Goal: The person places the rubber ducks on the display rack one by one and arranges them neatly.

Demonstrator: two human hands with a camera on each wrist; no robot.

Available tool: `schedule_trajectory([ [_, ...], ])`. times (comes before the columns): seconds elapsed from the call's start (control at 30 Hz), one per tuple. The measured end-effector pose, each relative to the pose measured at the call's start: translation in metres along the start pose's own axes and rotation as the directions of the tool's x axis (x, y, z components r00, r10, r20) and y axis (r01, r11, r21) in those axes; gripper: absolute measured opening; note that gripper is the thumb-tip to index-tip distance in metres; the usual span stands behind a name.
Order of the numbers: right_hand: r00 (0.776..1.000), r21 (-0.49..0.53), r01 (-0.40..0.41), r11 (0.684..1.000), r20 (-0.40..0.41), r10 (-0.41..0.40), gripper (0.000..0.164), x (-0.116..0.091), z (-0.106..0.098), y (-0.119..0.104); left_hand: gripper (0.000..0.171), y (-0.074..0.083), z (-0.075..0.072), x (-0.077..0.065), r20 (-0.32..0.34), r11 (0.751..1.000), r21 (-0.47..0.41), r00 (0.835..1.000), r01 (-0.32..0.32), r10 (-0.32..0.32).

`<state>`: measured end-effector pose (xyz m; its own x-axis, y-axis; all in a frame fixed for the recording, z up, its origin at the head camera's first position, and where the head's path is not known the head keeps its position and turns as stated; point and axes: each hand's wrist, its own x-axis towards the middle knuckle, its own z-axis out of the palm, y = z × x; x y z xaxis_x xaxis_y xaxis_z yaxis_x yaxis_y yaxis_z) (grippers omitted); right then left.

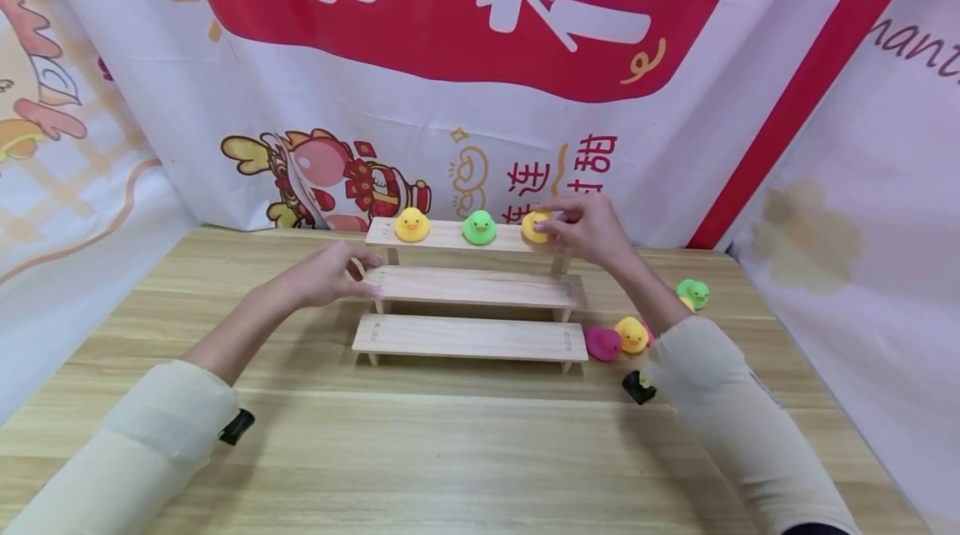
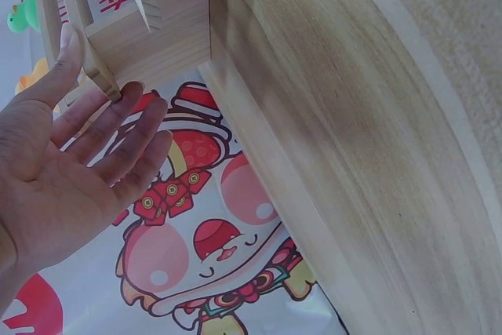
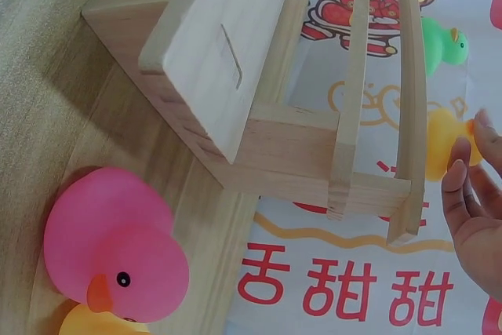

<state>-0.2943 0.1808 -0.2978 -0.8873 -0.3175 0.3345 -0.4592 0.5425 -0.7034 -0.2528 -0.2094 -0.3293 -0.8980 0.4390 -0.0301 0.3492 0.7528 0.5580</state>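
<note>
A three-step wooden stand point(image 1: 468, 337) stands on the table, with a yellow rubber duck point(image 1: 412, 224) and a green rubber duck point(image 1: 479, 227) on its top step. At that step's right end, my right hand point(image 1: 592, 228) pinches another yellow rubber duck point(image 1: 535, 227); the right wrist view shows this duck point(image 3: 444, 145) between thumb and fingers, right at the board. My left hand point(image 1: 335, 272) holds the left end of the middle step. In the left wrist view, that hand point(image 2: 74, 162) has its thumb along the board point(image 2: 98, 72) and its fingers stretched past the edge.
Right of the stand, a pink duck point(image 1: 603, 343), a yellow duck point(image 1: 632, 335) and a green duck point(image 1: 693, 293) sit on the wooden table point(image 1: 450, 460), partly behind my right forearm. A printed cloth point(image 1: 420, 60) hangs close behind the stand.
</note>
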Motion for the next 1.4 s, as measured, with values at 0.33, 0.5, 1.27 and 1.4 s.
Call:
schedule_trajectory([
  [0.33, 0.999, -0.061, 0.034, 0.998, 0.042, -0.032, 0.027, 0.0013, -0.0008, -0.0011, 0.05, 0.001, 0.0003, 0.0003, -0.002, 1.0, 0.005, 1.0, -0.008, 0.008],
  [0.5, 0.998, -0.072, 0.039, 0.997, 0.052, -0.035, 0.027, 0.0027, -0.0005, -0.0009, 0.049, -0.0005, 0.0003, 0.0012, -0.004, 1.0, 0.002, 1.0, -0.002, 0.002],
  [1.27, 0.997, -0.048, 0.019, 0.999, 0.071, -0.016, 0.025, 0.0043, 0.0015, -0.0015, 0.049, -0.0012, -0.0001, 0.0003, -0.003, 1.0, 0.005, 1.0, -0.011, 0.011],
  [1.4, 0.997, -0.051, 0.004, 0.999, 0.078, 0.0, 0.025, 0.004, 0.0005, -0.0028, 0.049, -0.001, 0.0004, 0.0, -0.005, 1.0, 0.001, 1.0, -0.022, 0.022],
])
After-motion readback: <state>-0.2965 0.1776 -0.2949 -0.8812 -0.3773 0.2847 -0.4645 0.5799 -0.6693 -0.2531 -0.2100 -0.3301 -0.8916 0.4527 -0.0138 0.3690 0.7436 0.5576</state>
